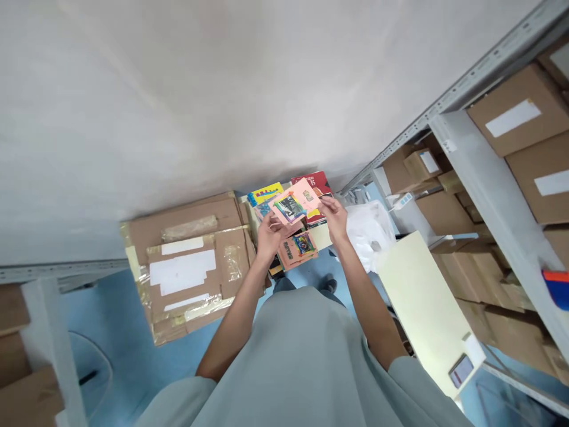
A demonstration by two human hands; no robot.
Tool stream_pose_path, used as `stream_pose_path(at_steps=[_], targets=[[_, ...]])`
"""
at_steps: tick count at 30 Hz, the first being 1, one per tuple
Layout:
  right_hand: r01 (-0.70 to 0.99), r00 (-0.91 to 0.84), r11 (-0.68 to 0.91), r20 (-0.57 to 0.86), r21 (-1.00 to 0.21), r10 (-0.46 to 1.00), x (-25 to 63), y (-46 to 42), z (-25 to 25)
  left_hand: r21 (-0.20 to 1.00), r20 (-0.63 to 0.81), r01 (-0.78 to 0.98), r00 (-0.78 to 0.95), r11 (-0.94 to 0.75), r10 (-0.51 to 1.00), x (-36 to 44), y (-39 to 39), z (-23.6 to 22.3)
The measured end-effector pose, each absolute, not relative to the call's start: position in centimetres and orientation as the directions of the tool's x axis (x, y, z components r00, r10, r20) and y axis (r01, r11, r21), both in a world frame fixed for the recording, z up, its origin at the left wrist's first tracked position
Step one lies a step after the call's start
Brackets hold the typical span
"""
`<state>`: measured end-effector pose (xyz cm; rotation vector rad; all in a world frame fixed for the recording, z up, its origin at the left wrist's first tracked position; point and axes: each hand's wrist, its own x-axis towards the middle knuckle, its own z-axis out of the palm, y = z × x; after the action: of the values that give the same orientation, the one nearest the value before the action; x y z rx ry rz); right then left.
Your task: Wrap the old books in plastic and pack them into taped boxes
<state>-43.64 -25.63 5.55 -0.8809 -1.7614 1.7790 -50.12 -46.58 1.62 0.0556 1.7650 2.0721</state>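
In front of me a thin pink booklet (306,197) with a dark picture on its cover is held up between both hands. My left hand (268,236) grips its lower left edge, and my right hand (334,217) pinches its right edge. Below it lies a similar pink booklet (291,255) with a colourful picture, close to the left fingers. Behind the held booklet are a yellow book (267,193) and a red book (320,182), both partly covered. Whether the left fingers also hold a sheet underneath, I cannot tell.
Large flattened-looking taped cardboard boxes (186,237) stand on the left. To the right are a white plastic bag (368,231) and a cream tabletop (422,296) bearing a phone (461,370). Shelves with cardboard boxes (511,118) line the right side; a pale wall (200,101) rises ahead.
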Motion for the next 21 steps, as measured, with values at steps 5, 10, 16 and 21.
stream_pose_path(at_steps=[5,10,16,21], targets=[[0.019,-0.545,-0.092,-0.088,-0.996,0.834,-33.9,-20.2,9.1,0.950,-0.201,-0.298,-0.810,-0.092,0.551,-43.5,-40.1,4.2],[-0.050,-0.371,-0.084,-0.059,-0.995,0.927,-21.7,-14.2,10.5,0.938,-0.280,-0.342,-0.670,0.049,0.688,-35.9,-32.7,5.1],[-0.111,-0.194,-0.119,-0.096,-0.987,0.976,-6.4,-7.5,11.1,0.926,-0.353,-0.285,-0.420,0.248,0.836,-25.9,-22.9,5.9],[-0.134,-0.073,-0.094,-0.084,-0.986,0.994,3.8,-2.6,11.1,0.927,-0.356,-0.195,-0.198,0.319,0.913,-17.7,-15.7,6.9]])
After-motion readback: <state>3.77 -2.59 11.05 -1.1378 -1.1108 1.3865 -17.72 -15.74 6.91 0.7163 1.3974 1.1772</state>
